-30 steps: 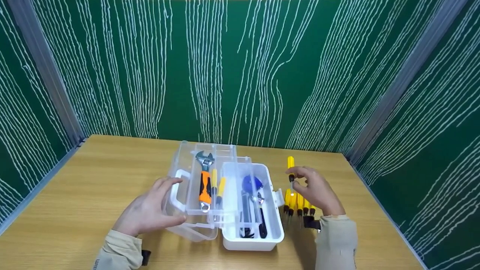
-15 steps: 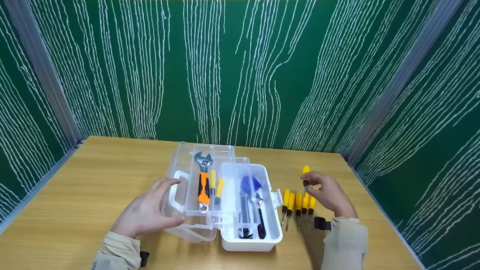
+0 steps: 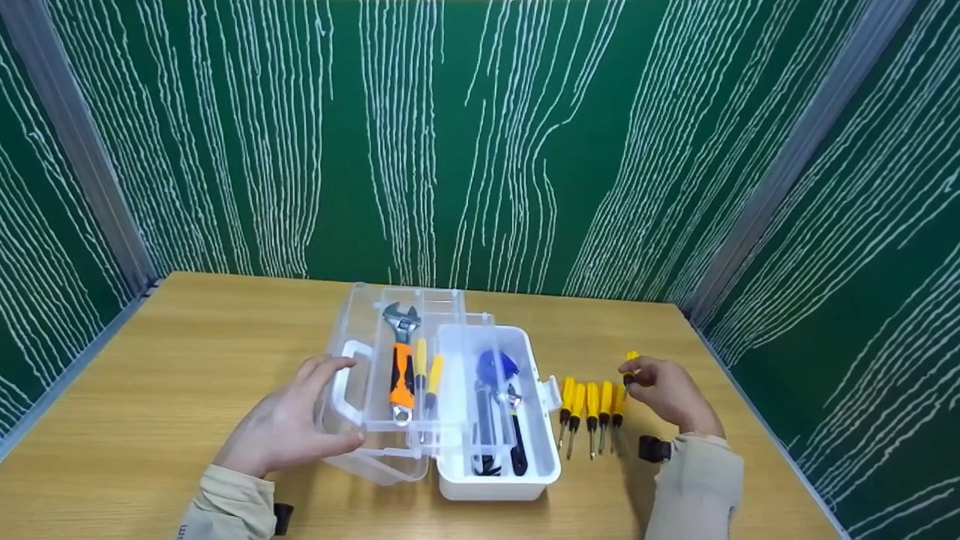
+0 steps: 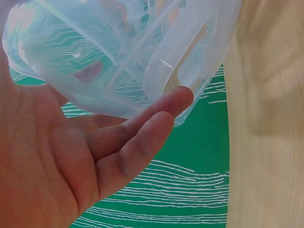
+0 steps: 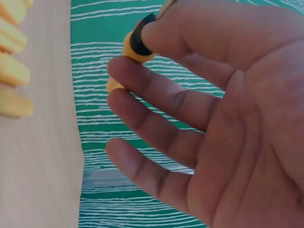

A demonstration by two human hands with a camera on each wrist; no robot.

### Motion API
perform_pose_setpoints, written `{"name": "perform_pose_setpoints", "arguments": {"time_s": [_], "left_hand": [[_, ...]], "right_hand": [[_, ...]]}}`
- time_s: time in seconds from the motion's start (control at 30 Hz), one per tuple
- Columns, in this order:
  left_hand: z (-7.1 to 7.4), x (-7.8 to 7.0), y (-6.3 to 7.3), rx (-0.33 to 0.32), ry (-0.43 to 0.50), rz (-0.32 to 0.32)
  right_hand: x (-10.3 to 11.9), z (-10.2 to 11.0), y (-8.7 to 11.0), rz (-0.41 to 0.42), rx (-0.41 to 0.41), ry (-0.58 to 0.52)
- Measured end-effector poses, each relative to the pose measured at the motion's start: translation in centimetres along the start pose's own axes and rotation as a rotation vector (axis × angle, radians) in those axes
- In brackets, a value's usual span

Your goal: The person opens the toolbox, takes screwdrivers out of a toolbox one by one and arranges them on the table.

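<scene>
In the head view my right hand (image 3: 675, 394) pinches a screwdriver (image 3: 631, 357) with a yellow and black handle, held at the right end of a row of similar screwdrivers (image 3: 592, 397) on the table. The right wrist view shows thumb and forefinger at the dark collar of its handle (image 5: 127, 46), the other fingers loosely extended. My left hand (image 3: 281, 424) spreads beside the clear lid (image 3: 382, 466) of an open toolbox (image 3: 499, 490), near its white carrying handle (image 3: 341, 405). In the left wrist view, the extended fingers (image 4: 137, 147) lie against the lid.
An orange-handled adjustable wrench (image 3: 403, 367) and two yellow-handled tools (image 3: 433, 379) lie in the clear trays. The white base holds a round blue item (image 3: 495, 367) and a black-handled wrench (image 3: 518, 450). A latch (image 3: 551, 394) sticks out to the right. Green walls (image 3: 480, 150) enclose the wooden table (image 3: 232, 322).
My right hand has moved right and down with the screwdriver, from above the row to its right end. The left hand stays by the lid. The view has shifted slightly.
</scene>
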State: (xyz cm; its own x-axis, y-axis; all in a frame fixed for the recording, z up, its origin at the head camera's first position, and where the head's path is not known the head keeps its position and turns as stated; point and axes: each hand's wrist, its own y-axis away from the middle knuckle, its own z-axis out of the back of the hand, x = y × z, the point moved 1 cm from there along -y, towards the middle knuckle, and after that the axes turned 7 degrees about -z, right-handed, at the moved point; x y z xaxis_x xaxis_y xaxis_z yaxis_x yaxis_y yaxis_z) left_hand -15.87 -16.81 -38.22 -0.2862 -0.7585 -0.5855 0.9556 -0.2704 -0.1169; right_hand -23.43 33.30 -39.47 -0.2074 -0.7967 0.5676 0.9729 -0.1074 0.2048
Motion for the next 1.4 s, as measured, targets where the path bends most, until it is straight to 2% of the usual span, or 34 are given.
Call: {"name": "perform_pose_setpoints", "arguments": {"time_s": [0.2,0.43,0.67,1.07,1.4], "left_hand": [[0.0,0.1,0.1,0.008,0.015,0.008],[0.0,0.3,0.0,-0.012,-0.017,-0.051],[-0.2,0.3,0.0,-0.007,-0.029,-0.044],[-0.2,0.2,0.1,0.001,-0.026,-0.025],[-0.1,0.0,0.0,-0.012,-0.017,-0.034]], "right_hand": [[-1.2,-0.4,-0.4,-0.044,0.024,0.006],[-2.3,-0.7,-0.7,-0.079,0.039,-0.030],[-3.5,-1.0,-1.0,-0.126,0.069,-0.049],[-4.1,-1.6,-1.4,-0.226,0.125,-0.027],[-4.7,-2.3,-1.9,-0.250,0.106,-0.072]]}}
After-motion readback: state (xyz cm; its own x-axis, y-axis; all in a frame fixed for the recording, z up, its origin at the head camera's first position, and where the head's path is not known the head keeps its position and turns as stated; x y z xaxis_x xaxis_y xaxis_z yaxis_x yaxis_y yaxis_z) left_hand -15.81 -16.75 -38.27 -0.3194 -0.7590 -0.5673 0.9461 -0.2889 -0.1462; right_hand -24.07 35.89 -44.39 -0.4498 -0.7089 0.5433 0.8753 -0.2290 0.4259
